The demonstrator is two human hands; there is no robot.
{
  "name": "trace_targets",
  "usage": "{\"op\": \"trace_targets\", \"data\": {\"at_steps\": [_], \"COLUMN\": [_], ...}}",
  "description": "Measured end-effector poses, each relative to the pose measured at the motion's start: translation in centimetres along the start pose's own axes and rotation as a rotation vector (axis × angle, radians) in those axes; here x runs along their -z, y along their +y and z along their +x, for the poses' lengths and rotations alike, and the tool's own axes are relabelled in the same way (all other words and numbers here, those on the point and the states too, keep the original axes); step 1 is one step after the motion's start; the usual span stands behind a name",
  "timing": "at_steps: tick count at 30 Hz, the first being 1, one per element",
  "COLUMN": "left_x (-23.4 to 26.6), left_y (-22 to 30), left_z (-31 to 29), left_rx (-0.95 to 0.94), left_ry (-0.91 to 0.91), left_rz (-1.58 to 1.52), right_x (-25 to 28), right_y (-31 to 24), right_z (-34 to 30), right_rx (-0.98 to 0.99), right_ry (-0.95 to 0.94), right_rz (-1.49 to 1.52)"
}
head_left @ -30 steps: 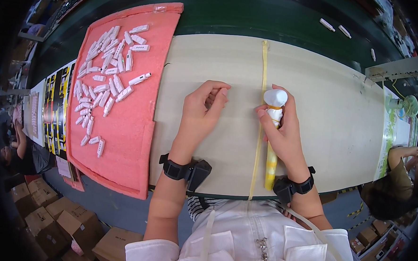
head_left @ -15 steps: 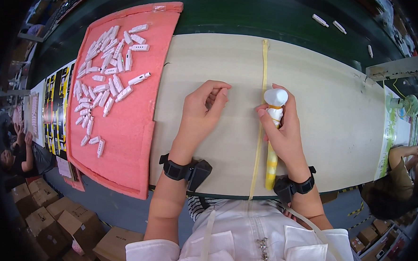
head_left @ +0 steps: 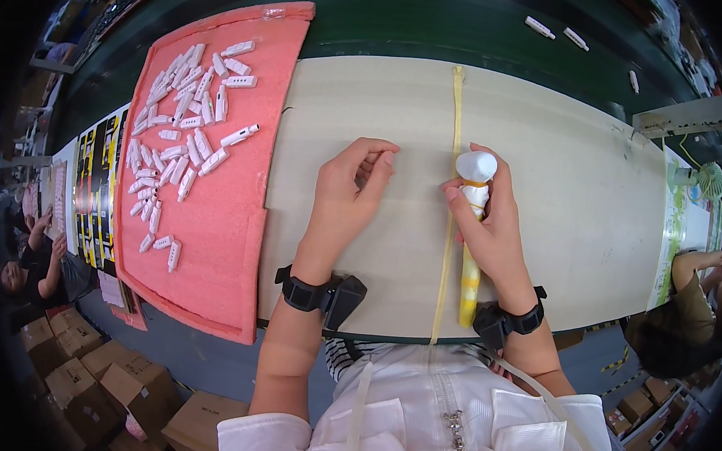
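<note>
My right hand (head_left: 492,220) is wrapped round the upper handle of a mallet-like tool with a rounded white head (head_left: 476,166) and a yellow, taped handle (head_left: 469,288). The tool lies along the grey-beige work surface (head_left: 359,266), its head away from me and its handle end near the front edge. My left hand (head_left: 355,180) rests apart from it, to the left. Its fingers are curled in with the thumb close to the forefinger, and nothing shows in them. Further left, several small white pen-like devices (head_left: 188,182) lie scattered on a pink foam mat (head_left: 211,287).
A yellow tape strip (head_left: 441,287) crosses the work surface beside the tool. Beyond the surface runs a dark green conveyor (head_left: 404,28) carrying a few white devices (head_left: 539,27). A green fan (head_left: 710,181) stands at the right. Co-workers sit on both sides; cardboard boxes (head_left: 133,377) stand lower left.
The white devices on the green conveyor have shifted left and slightly away. A co-worker's hands at the far left have moved. Both my hands and the tool have stayed in place.
</note>
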State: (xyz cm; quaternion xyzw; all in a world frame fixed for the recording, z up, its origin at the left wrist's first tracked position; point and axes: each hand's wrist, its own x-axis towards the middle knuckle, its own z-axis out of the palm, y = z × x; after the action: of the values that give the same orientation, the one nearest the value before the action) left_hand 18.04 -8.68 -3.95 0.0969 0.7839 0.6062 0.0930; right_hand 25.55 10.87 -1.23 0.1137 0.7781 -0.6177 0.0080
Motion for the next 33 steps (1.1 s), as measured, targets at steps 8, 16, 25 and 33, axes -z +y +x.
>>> {"op": "trace_targets", "data": {"at_steps": [8, 16, 25, 33], "left_x": [-0.03, -0.13, -0.19, 0.01], "left_y": [0.24, 0.08, 0.04, 0.48], "left_z": [-0.04, -0.1, -0.07, -0.08], "left_rx": [-0.006, -0.021, -0.05, -0.012], "left_ry": [0.004, 0.014, 0.03, 0.001], "left_rz": [0.007, 0.003, 0.014, 0.04], "right_x": [0.01, -0.02, -0.05, 0.02], "right_y": [-0.05, -0.01, -0.14, -0.19], "right_z": [-0.01, -0.07, -0.1, 0.06], "right_rx": [0.003, 0.002, -0.008, 0.013], "right_ry": [0.001, 0.001, -0.001, -0.002], "right_rz": [-0.008, -0.012, 0.006, 0.003]}}
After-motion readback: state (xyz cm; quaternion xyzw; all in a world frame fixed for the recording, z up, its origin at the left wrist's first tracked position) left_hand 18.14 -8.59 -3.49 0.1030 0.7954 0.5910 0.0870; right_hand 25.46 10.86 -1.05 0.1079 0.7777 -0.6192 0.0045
